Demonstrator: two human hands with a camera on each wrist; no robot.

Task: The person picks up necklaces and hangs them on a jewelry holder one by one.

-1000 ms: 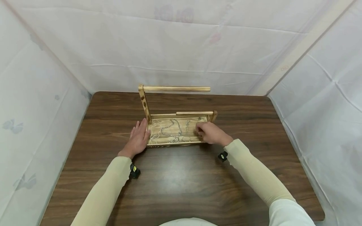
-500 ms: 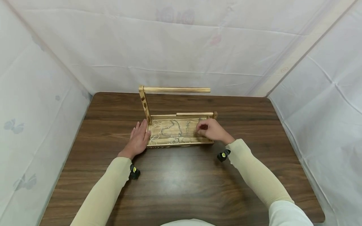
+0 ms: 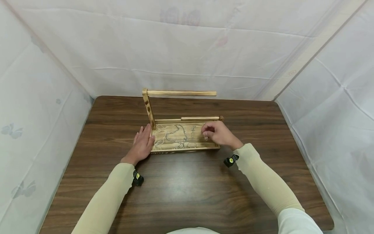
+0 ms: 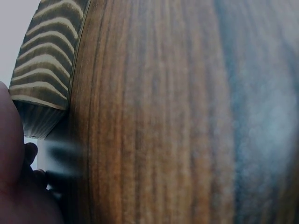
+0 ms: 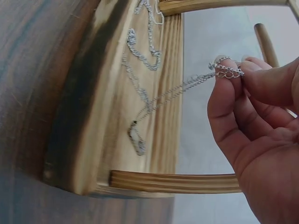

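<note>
A wooden jewellery stand (image 3: 181, 93) with a shallow tray base (image 3: 187, 149) sits mid-table; several silver chains (image 3: 175, 136) lie in the tray. My right hand (image 3: 217, 134) hovers over the tray's right end and pinches the clasp end of a thin silver necklace (image 5: 187, 84), which trails down to a small pendant (image 5: 138, 140) on the tray floor. My left hand (image 3: 142, 144) lies flat on the table, fingers straight, touching the tray's left end (image 4: 44, 84).
The stand has a tall post at the left with a long upper bar and a lower rail (image 3: 201, 118) along the back. The dark wood table (image 3: 187, 195) is enclosed by white sheeting (image 3: 41, 97) on three sides.
My right hand has lifted slightly and shifted back over the tray, raising the necklace end off the tray floor. The left hand has stayed in place.
</note>
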